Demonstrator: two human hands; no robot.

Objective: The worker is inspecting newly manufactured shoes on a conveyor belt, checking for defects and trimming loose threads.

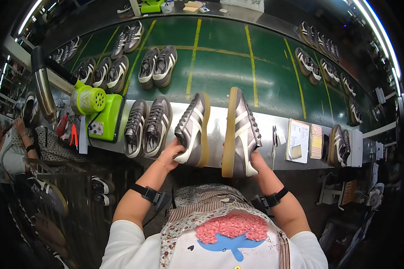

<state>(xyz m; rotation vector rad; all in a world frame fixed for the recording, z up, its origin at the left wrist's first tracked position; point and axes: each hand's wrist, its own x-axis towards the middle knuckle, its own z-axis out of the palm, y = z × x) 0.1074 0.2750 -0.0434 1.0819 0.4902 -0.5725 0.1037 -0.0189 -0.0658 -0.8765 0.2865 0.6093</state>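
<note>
My left hand (171, 154) grips a grey sneaker (194, 131) with white stripes by its heel, fingers partly inside the opening. A matching sneaker (243, 134) is held at the heel by my right hand (258, 165), whose fingers are mostly hidden behind it. Both shoes are raised over the metal bench edge, toes pointing away from me. They are turned so their gum-coloured soles face each other, with a gap between them. To the left of my left hand, a pair of laced grey sneakers (148, 127) rests on the bench.
Beyond the metal ledge runs a green conveyor belt (220, 62) with yellow lines and several pairs of sneakers (158, 66). A bright green machine (105, 116) stands left. Papers (298, 139), scissors (274, 139) and another sneaker pair (339, 145) lie right. Another person (13, 148) sits far left.
</note>
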